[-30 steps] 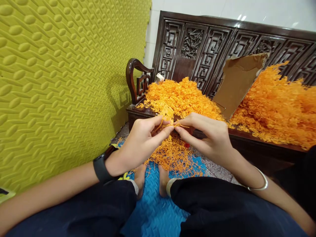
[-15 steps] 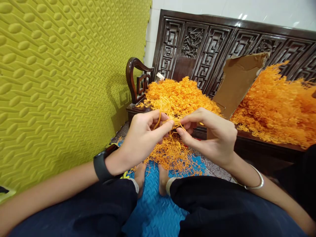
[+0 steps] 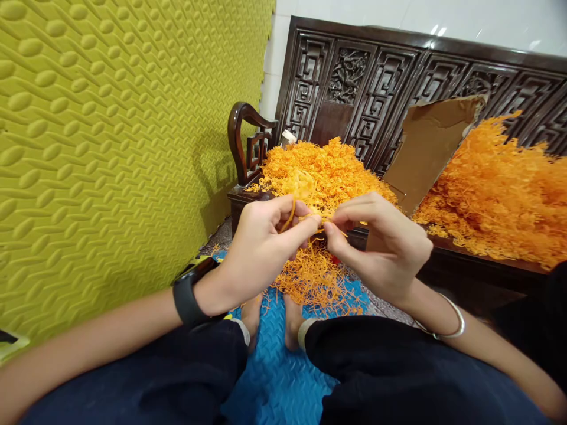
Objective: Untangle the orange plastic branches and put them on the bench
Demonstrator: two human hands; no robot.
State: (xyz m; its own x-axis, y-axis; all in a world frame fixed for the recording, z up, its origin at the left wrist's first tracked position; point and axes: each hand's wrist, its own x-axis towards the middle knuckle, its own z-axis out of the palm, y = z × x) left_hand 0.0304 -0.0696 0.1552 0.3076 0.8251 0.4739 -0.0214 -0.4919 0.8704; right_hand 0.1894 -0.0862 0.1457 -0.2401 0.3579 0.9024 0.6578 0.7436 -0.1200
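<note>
Between my two hands is a thin, lacy orange plastic piece (image 3: 303, 184) with stringy strands. My left hand (image 3: 270, 248) pinches it between thumb and fingers, and one strand loops over the fingers. My right hand (image 3: 385, 245) is closed at the fingertips on a strand at the piece's right edge, very near the left fingertips. Just behind the hands, a heap of similar orange plastic pieces (image 3: 336, 168) lies on a dark wooden bench (image 3: 248, 198). Loose orange strands (image 3: 314, 280) are piled on the floor below my hands.
A cardboard sheet (image 3: 432, 150) stands on the bench, dividing off a second orange heap (image 3: 500, 200) at the right. A yellow-green foam mat (image 3: 110, 147) rises along the left. My bare feet rest on a blue foam mat (image 3: 270, 383). A carved backrest (image 3: 334, 124) closes the back.
Both hands have shifted slightly right with the orange piece. The right fingertips have come closer together at its edge.
</note>
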